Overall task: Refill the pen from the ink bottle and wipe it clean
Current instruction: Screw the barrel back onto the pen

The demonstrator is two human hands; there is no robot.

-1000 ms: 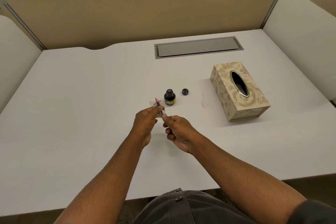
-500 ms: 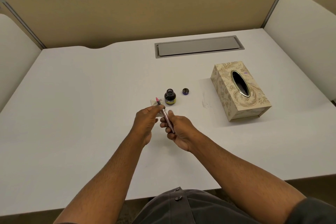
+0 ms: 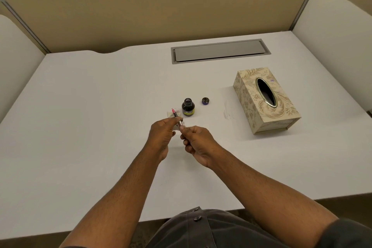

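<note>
A thin pen (image 3: 174, 113) with a pink tip points away from me, just left of the open ink bottle (image 3: 188, 107). My left hand (image 3: 163, 133) pinches the pen's front part between thumb and fingers. My right hand (image 3: 198, 144) is closed on the pen's rear part, close against the left hand. A small pale tissue piece (image 3: 170, 114) lies under the pen tip. The bottle's cap (image 3: 205, 100) rests upside down to the right of the bottle.
A patterned tissue box (image 3: 261, 104) stands at the right of the white desk (image 3: 90, 127). A grey cable cover (image 3: 219, 51) lies at the back. A faint smudge (image 3: 226, 113) marks the desk between bottle and box. Padded dividers flank both sides.
The right hand has slid back up along the pen toward the left hand, covering the barrel that showed half a second ago. The pen tip stays beside the bottle.
</note>
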